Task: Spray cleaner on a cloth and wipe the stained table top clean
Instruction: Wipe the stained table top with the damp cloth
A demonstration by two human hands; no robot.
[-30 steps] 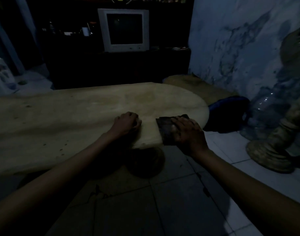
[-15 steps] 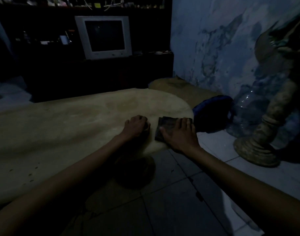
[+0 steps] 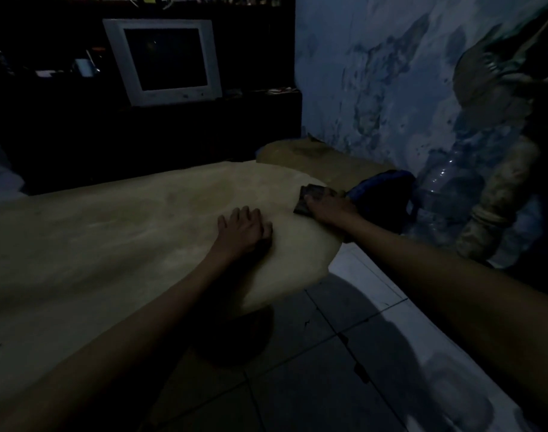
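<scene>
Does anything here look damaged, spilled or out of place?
The wall stands out: its blue paint is blotched and flaking in dark patches. A plastic bottle stands on the floor against it. The table shows faint smudges and small dark specks near its left edge.

A dim room is shown, with a mottled blue wall (image 3: 375,73) at right, a pale tiled floor (image 3: 391,353) below, and an old television (image 3: 163,60) set on a dark cabinet (image 3: 142,135) at the back.
</scene>
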